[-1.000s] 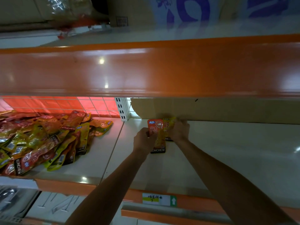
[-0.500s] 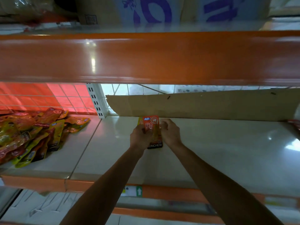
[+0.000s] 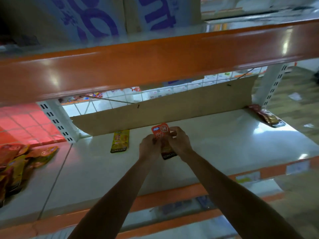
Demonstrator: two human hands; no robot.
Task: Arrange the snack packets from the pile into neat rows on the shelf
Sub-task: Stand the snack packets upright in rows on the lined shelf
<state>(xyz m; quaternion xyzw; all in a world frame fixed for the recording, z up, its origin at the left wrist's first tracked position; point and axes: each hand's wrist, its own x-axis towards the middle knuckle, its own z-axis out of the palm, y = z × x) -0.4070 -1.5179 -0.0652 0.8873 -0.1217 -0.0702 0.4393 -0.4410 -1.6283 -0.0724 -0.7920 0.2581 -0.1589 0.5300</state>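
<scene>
Step in hand: placement of a single packet in the back row.

- An orange packet (image 3: 162,133) is held over the middle of the shelf (image 3: 224,152), just in front of the cardboard strip (image 3: 189,104) that lines the back.
- The left hand (image 3: 149,149) is curled on the packet's left edge and the right hand (image 3: 181,144) on its right edge, with the fingers of both pinched onto it. The packet's top is seen above the knuckles and its dark lower band below them.
- Whether the lower band is touching the shelf or is held just above it cannot be told. Whether a second packet is hidden behind the first cannot be told either.
- A yellow packet (image 3: 120,141) is laid flat to the left, near the strip and apart from the hands.
- The pile (image 3: 15,163) is seen at the far left, on the neighbouring bay, well apart from the hands. A dark red packet (image 3: 265,116) is lying at the far right back corner.
- The view is partly cut off by the orange upper shelf (image 3: 155,62).

Judgement: the task is barely begun, with one packet set down and most of the pile untouched.

Next move, as judged: the orange packet is to be laid flat beside the yellow one, top edge toward the strip and in line with it, and then released by both hands. Care is called for so that the slick pouch is not set down skewed.
</scene>
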